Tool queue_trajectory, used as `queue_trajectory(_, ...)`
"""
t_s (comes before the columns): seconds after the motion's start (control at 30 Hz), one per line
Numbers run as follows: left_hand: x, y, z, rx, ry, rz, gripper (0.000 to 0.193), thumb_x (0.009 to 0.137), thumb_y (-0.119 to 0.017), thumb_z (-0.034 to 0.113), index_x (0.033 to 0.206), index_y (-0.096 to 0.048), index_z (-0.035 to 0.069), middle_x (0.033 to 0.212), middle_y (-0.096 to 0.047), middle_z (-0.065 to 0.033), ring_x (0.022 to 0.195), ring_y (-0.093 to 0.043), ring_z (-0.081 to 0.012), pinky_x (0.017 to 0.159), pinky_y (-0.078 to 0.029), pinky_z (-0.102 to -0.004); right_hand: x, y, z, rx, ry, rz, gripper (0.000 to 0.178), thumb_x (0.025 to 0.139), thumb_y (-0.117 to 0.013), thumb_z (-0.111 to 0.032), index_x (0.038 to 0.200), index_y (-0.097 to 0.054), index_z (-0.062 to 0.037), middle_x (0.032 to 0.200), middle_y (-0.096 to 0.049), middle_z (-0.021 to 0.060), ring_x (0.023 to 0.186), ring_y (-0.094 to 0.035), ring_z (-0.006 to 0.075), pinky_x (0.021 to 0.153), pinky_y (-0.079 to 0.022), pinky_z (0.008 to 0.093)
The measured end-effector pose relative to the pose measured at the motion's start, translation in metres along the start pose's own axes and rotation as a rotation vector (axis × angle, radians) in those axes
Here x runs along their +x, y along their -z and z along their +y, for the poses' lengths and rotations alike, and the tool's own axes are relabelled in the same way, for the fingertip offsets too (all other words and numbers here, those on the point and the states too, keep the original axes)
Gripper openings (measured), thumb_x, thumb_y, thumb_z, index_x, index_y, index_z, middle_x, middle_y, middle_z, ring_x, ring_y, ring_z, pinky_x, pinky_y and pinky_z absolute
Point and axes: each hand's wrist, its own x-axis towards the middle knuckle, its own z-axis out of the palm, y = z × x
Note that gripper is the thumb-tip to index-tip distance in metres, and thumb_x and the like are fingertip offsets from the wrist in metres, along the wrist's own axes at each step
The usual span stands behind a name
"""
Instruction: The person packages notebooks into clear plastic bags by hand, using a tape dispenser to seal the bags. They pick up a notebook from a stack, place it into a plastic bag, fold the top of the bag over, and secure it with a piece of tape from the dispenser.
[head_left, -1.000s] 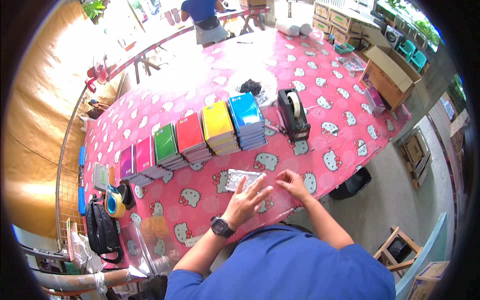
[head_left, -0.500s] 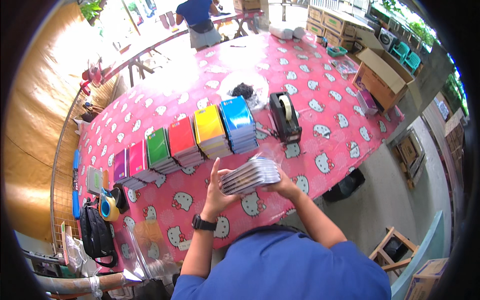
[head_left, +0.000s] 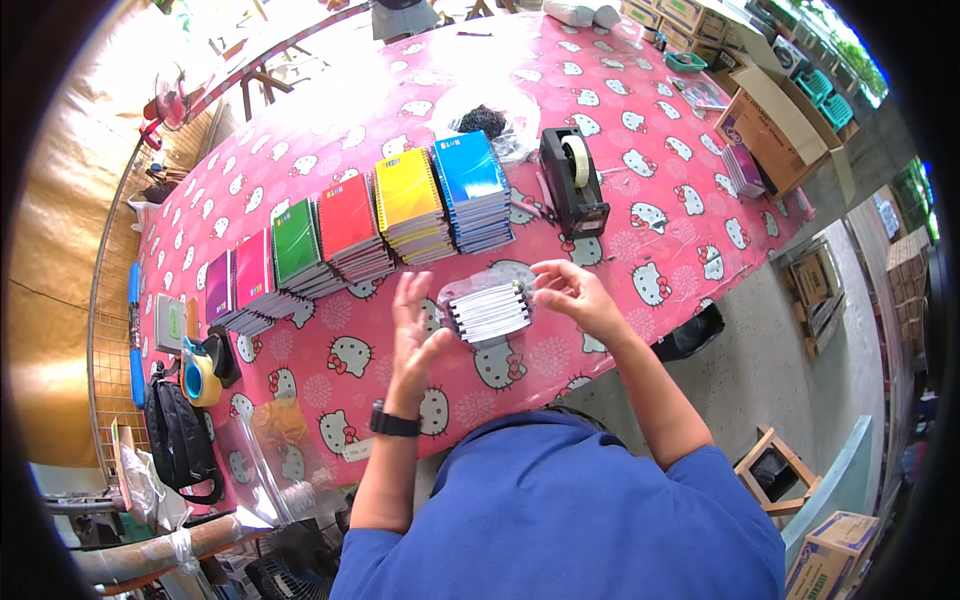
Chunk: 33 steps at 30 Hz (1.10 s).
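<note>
Between my hands, a small bundle of spiral notebooks (head_left: 490, 312) stands on the pink tablecloth with its white page edges facing up. Clear plastic wrap (head_left: 503, 273) surrounds it and flares at the top. My left hand (head_left: 408, 335) is just left of the bundle, fingers stretched and apart, holding nothing. At the bundle's upper right is my right hand (head_left: 578, 298), its fingers bent and thumb apart, close to the plastic's edge. Whether it touches the plastic is hard to see. Beyond the bundle runs a row of notebook stacks: purple, pink, green, red, yellow (head_left: 408, 190) and blue (head_left: 470, 180).
A black tape dispenser (head_left: 574, 185) stands right of the blue stack. Behind it lies a plastic bag with black contents (head_left: 483, 122). At left are tape rolls (head_left: 200, 382) and a black bag (head_left: 180, 440). An open carton (head_left: 770, 135) sits at the far right edge.
The notebook bundle has gone from my hands down onto the table, its page edges now up. Both hands have let go and spread apart. The head view has shifted slightly.
</note>
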Motion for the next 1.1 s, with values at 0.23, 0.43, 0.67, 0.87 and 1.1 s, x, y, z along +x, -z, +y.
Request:
queue_trajectory(0.23, 0.057, -0.033, 0.065, 0.907, -0.350, -0.063, 0.038, 0.072, -0.071, 0.010, 0.108, -0.060, 0.006, 0.084, -0.066, -0.0075, 0.082, -0.061, -0.0249, 0.077, -0.047, -0.0345, 0.018, -0.016, -0.048, -0.279, 0.110, 0.151, 0.022, 0.079, -0.069, -0.021, 0.085, -0.065, -0.0007, 0.070, -0.062, 0.0028, 0.063, -0.055, 0.0058, 0.055, -0.043, 0.0220)
queue_trajectory(0.43, 0.027, -0.057, 0.071, 1.500, -0.369, -0.453, 0.034, 0.070, -0.073, 0.028, 0.097, -0.063, 0.010, 0.087, -0.064, -0.0033, 0.091, -0.057, -0.0175, 0.101, -0.024, -0.0528, 0.000, 0.025, -0.008, -0.158, 0.243, -0.228, 0.020, 0.086, -0.058, -0.022, 0.093, -0.067, -0.0060, 0.093, -0.065, 0.0055, 0.097, -0.052, 0.0163, 0.092, -0.037, 0.0325)
queue_trajectory(0.67, 0.015, -0.028, 0.081, 1.019, -0.482, -0.313, 0.011, 0.070, -0.071, 0.016, 0.078, -0.069, 0.010, 0.070, -0.060, -0.0024, 0.077, -0.055, -0.0189, 0.087, -0.039, -0.0399, -0.005, 0.006, 0.005, -0.266, 0.328, -0.299, 0.044, 0.063, -0.053, -0.012, 0.105, -0.066, -0.0126, 0.114, -0.059, 0.0020, 0.110, -0.040, 0.0202, 0.104, -0.024, 0.0373)
queue_trajectory(0.87, 0.024, -0.032, 0.074, 1.178, -0.540, -0.099, 0.047, 0.072, -0.070, 0.020, 0.114, -0.057, 0.005, 0.107, -0.060, -0.0122, 0.110, -0.049, -0.0302, 0.098, -0.033, -0.0417, -0.006, 0.003, 0.018, -0.131, 0.333, -0.269, 0.047, 0.057, -0.051, -0.006, 0.101, -0.067, -0.0129, 0.114, -0.062, -0.0024, 0.113, -0.040, 0.0209, 0.103, -0.027, 0.0395)
queue_trajectory(1.1, 0.081, -0.041, 0.056, 1.056, -0.380, 0.074, 0.012, 0.073, -0.067, 0.014, 0.084, -0.066, 0.013, 0.080, -0.063, -0.0026, 0.090, -0.059, -0.0208, 0.099, -0.030, -0.0451, -0.003, -0.005, 0.015, -0.449, 0.405, -0.250, 0.049, 0.057, -0.056, 0.001, 0.100, -0.067, -0.0194, 0.118, -0.059, -0.0088, 0.116, -0.039, 0.0230, 0.097, -0.025, 0.0415)
